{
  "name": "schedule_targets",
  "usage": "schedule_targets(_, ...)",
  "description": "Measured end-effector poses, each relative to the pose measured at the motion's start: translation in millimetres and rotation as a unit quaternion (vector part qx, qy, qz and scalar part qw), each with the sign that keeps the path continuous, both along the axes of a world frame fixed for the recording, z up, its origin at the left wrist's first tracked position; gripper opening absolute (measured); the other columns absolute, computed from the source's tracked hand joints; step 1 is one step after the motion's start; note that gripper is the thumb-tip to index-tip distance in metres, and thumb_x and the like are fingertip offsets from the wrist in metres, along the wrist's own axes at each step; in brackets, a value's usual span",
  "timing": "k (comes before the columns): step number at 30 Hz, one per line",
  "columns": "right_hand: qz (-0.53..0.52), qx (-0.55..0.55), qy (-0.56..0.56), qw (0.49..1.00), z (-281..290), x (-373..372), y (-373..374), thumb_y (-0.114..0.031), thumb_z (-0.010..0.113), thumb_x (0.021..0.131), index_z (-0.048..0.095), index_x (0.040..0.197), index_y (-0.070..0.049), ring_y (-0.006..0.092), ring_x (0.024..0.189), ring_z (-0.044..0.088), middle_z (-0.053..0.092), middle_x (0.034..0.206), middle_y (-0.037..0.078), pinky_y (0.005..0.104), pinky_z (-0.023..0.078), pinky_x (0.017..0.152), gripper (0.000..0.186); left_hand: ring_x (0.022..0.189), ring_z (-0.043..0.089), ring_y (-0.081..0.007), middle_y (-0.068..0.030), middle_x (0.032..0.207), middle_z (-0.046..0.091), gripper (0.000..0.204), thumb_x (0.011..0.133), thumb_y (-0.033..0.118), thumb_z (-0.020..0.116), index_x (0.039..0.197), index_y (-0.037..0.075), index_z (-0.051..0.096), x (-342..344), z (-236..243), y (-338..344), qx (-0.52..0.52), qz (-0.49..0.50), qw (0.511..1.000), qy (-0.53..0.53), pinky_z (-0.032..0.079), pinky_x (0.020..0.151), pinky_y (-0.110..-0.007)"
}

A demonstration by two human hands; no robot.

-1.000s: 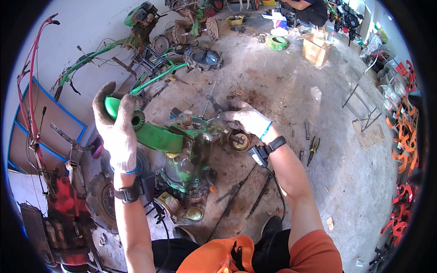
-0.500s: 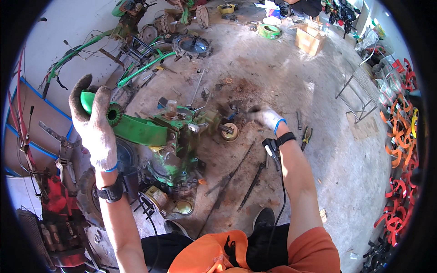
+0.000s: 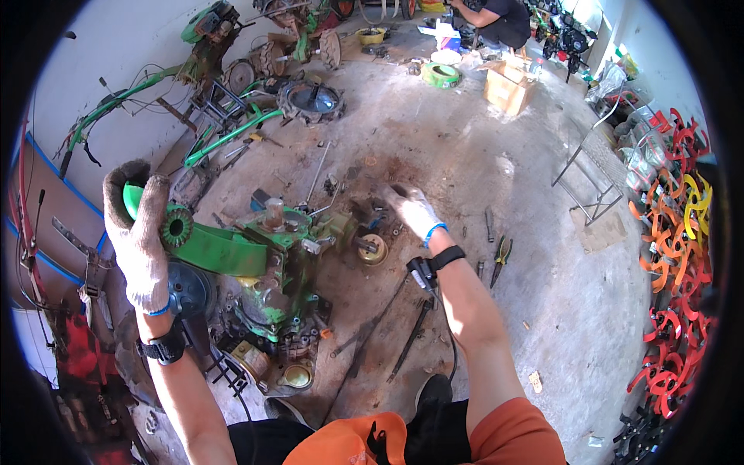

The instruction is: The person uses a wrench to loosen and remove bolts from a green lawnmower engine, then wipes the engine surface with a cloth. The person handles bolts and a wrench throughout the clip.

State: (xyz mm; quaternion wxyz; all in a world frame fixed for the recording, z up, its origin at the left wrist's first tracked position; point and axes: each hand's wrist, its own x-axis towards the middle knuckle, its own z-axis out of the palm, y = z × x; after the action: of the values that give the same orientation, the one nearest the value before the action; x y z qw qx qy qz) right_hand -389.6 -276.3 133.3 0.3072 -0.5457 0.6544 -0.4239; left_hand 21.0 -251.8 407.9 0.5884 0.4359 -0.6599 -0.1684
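Observation:
My left hand (image 3: pixel 146 248), in a whitish knit glove dark at the fingers, is wrapped round the end of a green curved metal arm (image 3: pixel 221 249). A toothed round boss (image 3: pixel 177 226) shows beside its fingers. The arm's other end meets a green, greasy gearbox-like machine body (image 3: pixel 283 248) standing on the floor. My right hand (image 3: pixel 415 211), gloved too, reaches over small dark parts (image 3: pixel 370 208) right of the machine, fingers stretched out and apart. I see nothing held in it. Below it sits a brass-coloured round flange (image 3: pixel 373 249) on a shaft.
Pliers (image 3: pixel 502 260) and long dark rods (image 3: pixel 409 341) lie on the concrete. A metal frame (image 3: pixel 593 182) stands to the right, beyond it orange and red curved blades (image 3: pixel 670 310). A cardboard box (image 3: pixel 509 87) and a crouching person (image 3: pixel 504 23) are at the back.
My right hand has moved left and away from me, toward the small dark parts. My left hand keeps its grip on the green arm. The whole view has shifted slightly.

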Motion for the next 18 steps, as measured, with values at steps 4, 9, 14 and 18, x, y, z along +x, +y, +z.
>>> schedule_targets(4, 0.029, -0.063, -0.045, 0.997, 50, 38, -7, -0.037, 0.067, 0.109, 0.076, 0.135, -0.004, 0.0330, 0.110, 0.074, 0.079, 0.122, 0.021, 0.0420, 0.056, 0.099, 0.043, 0.099, 0.068, -0.0150, -0.0067, 0.110, 0.073, 0.030, 0.105, 0.027, 0.077, 0.124, 0.006, 0.069, 7, 5, -3, -0.006, -0.023, 0.999, -0.042, 0.055, 0.087, -0.030)
schedule_targets(9, 0.032, -0.052, -0.033, 0.998, 103, 75, 7, -0.035, 0.069, 0.109, 0.075, 0.137, -0.002, 0.0265, 0.117, 0.073, 0.079, 0.127, 0.018, 0.0395, 0.056, 0.104, 0.044, 0.089, 0.061, -0.0145, -0.0040, 0.098, 0.066, 0.029, 0.099, 0.024, 0.082, 0.113, 0.003, 0.067, 6, 11, 0, 0.007, -0.029, 0.997, -0.071, 0.054, 0.084, -0.033)
schedule_targets(14, 0.086, -0.053, -0.051, 0.994, 125, 99, 30, -0.032, 0.071, 0.109, 0.068, 0.146, 0.004, 0.0290, 0.127, 0.070, 0.076, 0.137, 0.023, 0.0395, 0.053, 0.112, 0.052, 0.085, 0.058, -0.0130, -0.0040, 0.094, 0.065, 0.035, 0.098, 0.030, 0.084, 0.109, 0.002, 0.066, 4, 16, 0, 0.023, -0.056, 0.996, -0.063, 0.054, 0.079, -0.033)
schedule_targets(18, 0.024, -0.074, 0.011, 0.997, 139, 106, 52, -0.033, 0.080, 0.106, 0.073, 0.139, 0.003, 0.0230, 0.121, 0.072, 0.079, 0.132, 0.018, 0.0356, 0.055, 0.108, 0.050, 0.085, 0.058, -0.0133, -0.0042, 0.094, 0.065, 0.034, 0.099, 0.030, 0.083, 0.109, 0.002, 0.065, 1, 17, -4, 0.024, -0.059, 0.996, -0.062, 0.053, 0.080, -0.033)
